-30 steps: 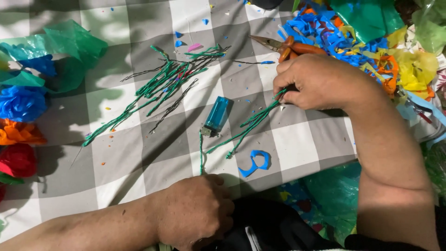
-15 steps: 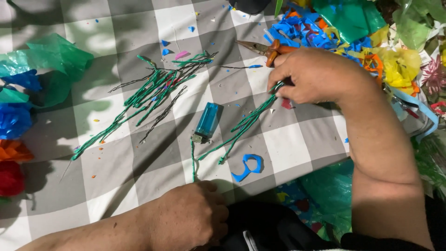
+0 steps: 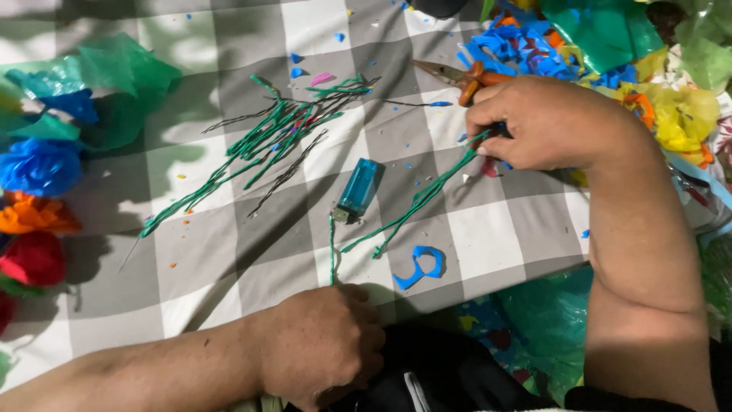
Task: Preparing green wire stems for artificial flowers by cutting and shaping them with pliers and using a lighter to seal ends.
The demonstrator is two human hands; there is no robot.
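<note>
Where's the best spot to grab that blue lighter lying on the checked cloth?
Probably across the long flat sides of the blue lighter, near its middle, coming straight down from above. It lies flat and slanted on the checked cloth, metal end toward the person, with green wire stems close by, so a top-down pinch likely avoids snagging them.

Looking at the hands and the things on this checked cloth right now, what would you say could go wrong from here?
The right hand pinches thin green-wrapped wire stems whose free ends point toward the left hand; a quick pull might poke it. The blue translucent lighter lies touching those stems amid paper scraps, so dragging them could knock it. The orange-handled pliers sit right beside the right hand's knuckles and might get bumped.
</note>
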